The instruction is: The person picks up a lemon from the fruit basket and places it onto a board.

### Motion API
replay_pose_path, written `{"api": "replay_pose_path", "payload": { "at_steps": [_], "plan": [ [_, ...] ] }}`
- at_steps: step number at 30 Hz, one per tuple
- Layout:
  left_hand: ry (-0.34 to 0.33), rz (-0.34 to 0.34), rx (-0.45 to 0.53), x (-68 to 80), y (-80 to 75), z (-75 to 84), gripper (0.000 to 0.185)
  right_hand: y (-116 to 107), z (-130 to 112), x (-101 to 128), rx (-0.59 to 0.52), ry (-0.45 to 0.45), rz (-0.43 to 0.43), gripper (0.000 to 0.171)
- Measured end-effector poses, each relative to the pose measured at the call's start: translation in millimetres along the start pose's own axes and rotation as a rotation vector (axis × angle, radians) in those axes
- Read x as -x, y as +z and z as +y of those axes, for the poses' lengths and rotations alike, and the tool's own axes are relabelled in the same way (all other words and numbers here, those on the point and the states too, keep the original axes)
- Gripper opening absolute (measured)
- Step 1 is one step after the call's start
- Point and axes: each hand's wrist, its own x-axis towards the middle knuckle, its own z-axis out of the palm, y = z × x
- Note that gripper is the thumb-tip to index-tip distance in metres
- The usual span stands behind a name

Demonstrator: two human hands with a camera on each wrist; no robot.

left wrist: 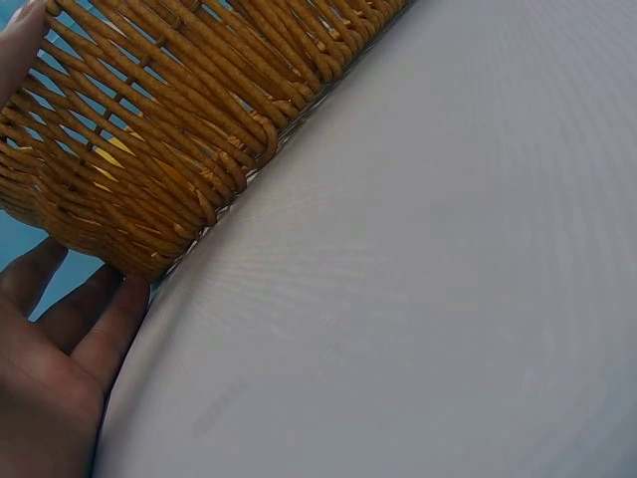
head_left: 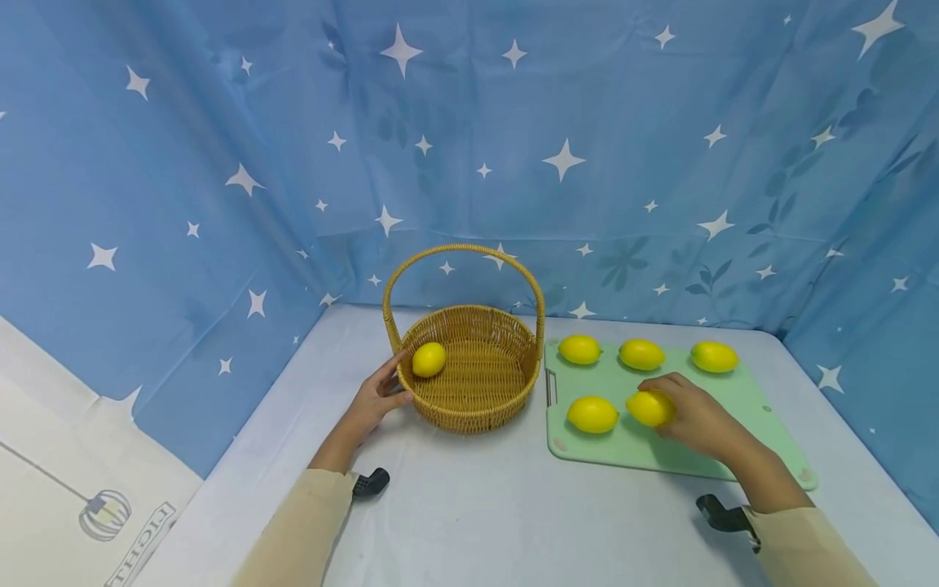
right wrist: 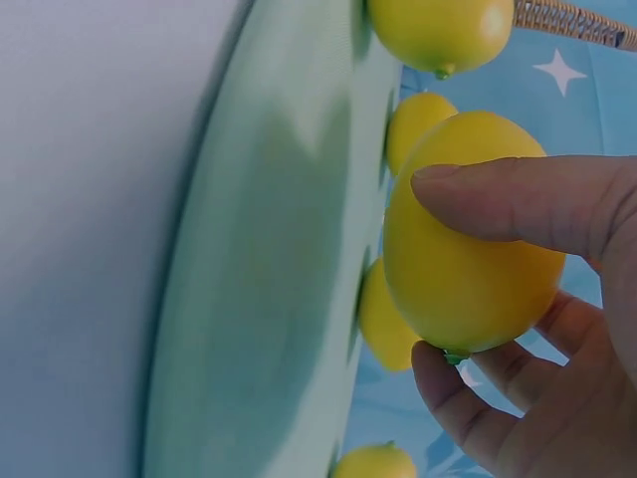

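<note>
My right hand (head_left: 693,414) holds a yellow lemon (right wrist: 473,249) between thumb and fingers, over the pale green cutting board (head_left: 678,448). In the right wrist view, the lemon is lifted off the board, its green tip pointing down. Several other lemons lie on the board, one (head_left: 592,414) just left of the held one. At the left, my left hand (head_left: 370,410) rests against the side of a wicker basket (head_left: 469,420) with fingers spread. The left wrist view shows fingertips (left wrist: 124,309) touching its lower wall. Inside the basket, at its left side, sits one lemon (head_left: 429,359).
The basket's tall arched handle (head_left: 462,247) stands upright. Three lemons form the board's back row, including one (head_left: 714,356) at the right. A white cloth covers the table (head_left: 477,505). Behind it hangs a blue curtain (head_left: 469,106) with white stars.
</note>
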Motion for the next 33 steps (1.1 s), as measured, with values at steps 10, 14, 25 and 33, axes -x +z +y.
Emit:
{"api": "replay_pose_path", "payload": {
  "at_steps": [10, 14, 25, 33],
  "plan": [
    [-0.007, 0.010, -0.016, 0.3, 0.2, 1.0, 0.079, 5.6, 9.5, 4.9, 0.018, 0.035, -0.024, 0.061],
    [-0.012, 0.002, -0.007, 0.5, 0.5, 3.2, 0.078, 6.2, 12.8, 6.0, 0.017, 0.032, -0.028, 0.061],
    [-0.041, -0.016, 0.004, 0.1, 0.7, 5.4, 0.080, 3.3, 18.1, 7.9, 0.025, 0.022, -0.024, 0.062],
    [-0.003, 0.008, -0.016, 1.2, 0.8, 1.9, 0.077, 2.5, 19.9, 9.7, 0.022, 0.015, -0.026, 0.062]
  ]
}}
